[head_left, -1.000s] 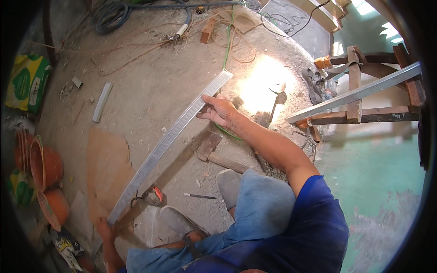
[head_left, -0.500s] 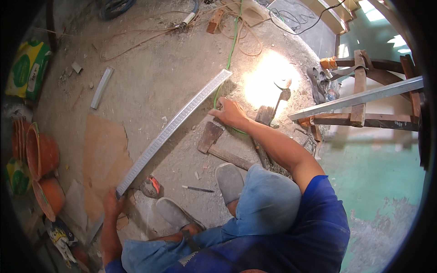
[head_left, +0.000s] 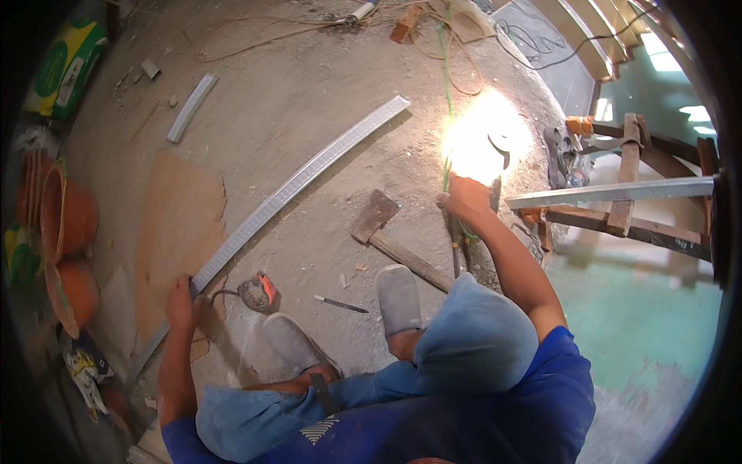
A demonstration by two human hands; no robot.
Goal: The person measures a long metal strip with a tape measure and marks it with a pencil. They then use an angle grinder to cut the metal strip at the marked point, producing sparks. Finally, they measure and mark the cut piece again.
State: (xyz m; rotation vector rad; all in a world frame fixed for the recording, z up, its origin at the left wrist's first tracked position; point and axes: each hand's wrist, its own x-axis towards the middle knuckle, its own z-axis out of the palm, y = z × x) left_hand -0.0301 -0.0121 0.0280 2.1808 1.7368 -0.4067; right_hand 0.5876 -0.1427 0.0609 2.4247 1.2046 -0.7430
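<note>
A long silvery metal channel strip [head_left: 301,178] lies slantwise on the dusty floor. My left hand [head_left: 183,304] is closed on it near its lower-left end. To the right, my right hand [head_left: 468,203] is beside a glaring lamp, its fingers closed on a green cord [head_left: 447,100]; the glare washes out part of this hand. Between my hands lies an axe-like tool [head_left: 376,216] with a rusty head and wooden handle. A tape measure [head_left: 257,292] with an orange part lies near my left hand, and a dark pencil [head_left: 341,304] lies by my shoes.
A short metal offcut [head_left: 192,108] and a brown board [head_left: 176,232] lie on the left. Orange buckets [head_left: 71,216] and a green-yellow bag [head_left: 66,73] line the left edge. At right, a metal bar [head_left: 610,192] rests across a wooden frame [head_left: 630,174]. Loose cords cross the far floor.
My right hand has moved right, away from the strip and toward the lamp, and the green cord has shifted with it. My left hand stays at the strip's lower end. The view has shifted slightly.
</note>
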